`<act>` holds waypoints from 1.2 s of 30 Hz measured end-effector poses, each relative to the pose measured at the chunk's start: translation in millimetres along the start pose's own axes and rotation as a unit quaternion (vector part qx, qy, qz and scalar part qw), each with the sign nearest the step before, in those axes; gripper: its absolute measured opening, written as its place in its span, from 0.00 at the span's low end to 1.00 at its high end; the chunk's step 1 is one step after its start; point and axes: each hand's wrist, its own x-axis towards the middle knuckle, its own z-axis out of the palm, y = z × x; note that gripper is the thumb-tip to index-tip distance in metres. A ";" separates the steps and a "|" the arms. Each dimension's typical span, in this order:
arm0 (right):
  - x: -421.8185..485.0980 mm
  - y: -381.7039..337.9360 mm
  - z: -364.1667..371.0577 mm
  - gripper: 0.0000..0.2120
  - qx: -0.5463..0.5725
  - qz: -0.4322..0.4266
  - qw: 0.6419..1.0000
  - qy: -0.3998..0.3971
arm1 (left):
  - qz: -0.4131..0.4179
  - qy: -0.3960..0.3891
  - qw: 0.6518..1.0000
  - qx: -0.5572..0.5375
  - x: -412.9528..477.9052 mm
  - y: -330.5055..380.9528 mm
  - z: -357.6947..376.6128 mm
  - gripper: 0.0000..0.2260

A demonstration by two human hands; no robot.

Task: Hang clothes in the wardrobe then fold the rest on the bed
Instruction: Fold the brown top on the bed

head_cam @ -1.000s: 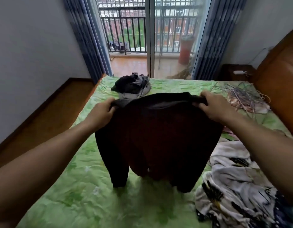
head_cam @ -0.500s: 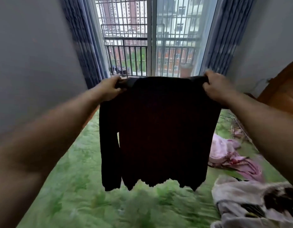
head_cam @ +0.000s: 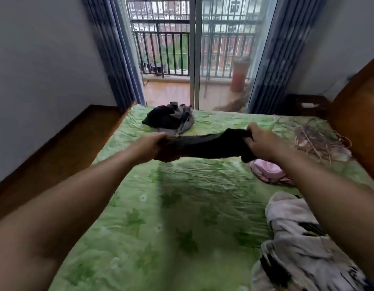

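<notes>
Both hands hold the dark garment (head_cam: pixel 205 147) stretched out in the air above the middle of the bed (head_cam: pixel 182 206). The left hand (head_cam: pixel 149 143) has its fingers curled round one end, and the right hand (head_cam: pixel 261 144) grips the other end in the same way. The cloth therefore spans between them like a band and does not touch the bed. I judge that it is held so wide and level in order to lay it smooth on the bed for folding. At the far end of the bed lies a dark pile (head_cam: pixel 169 119). On the right side of the bed lie a pink garment (head_cam: pixel 265 171) and, nearer to the person, a white patterned garment (head_cam: pixel 303 238), probably waiting for their turn. The wardrobe is not in view.
</notes>
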 end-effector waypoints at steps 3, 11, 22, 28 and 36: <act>-46.9 22.5 97.9 0.08 -0.015 0.026 0.993 -0.110 | -0.017 -0.104 0.993 0.059 -45.3 -14.9 96.1 0.11; -186.7 79.0 325.3 0.19 -0.051 0.070 0.928 -0.361 | -0.007 -0.329 0.937 0.114 -177.1 -36.8 327.0 0.12; -277.0 109.1 454.6 0.22 -0.055 0.035 0.866 -0.496 | 0.010 -0.478 0.866 0.148 -245.7 -41.3 449.0 0.16; -332.2 128.2 494.3 0.23 -0.081 0.013 0.812 -0.578 | 0.034 -0.560 0.816 0.139 -306.8 -31.7 488.4 0.17; -335.4 114.2 511.3 0.27 -0.132 -0.012 0.716 -0.685 | -0.013 -0.628 0.773 0.087 -320.6 -34.4 505.7 0.27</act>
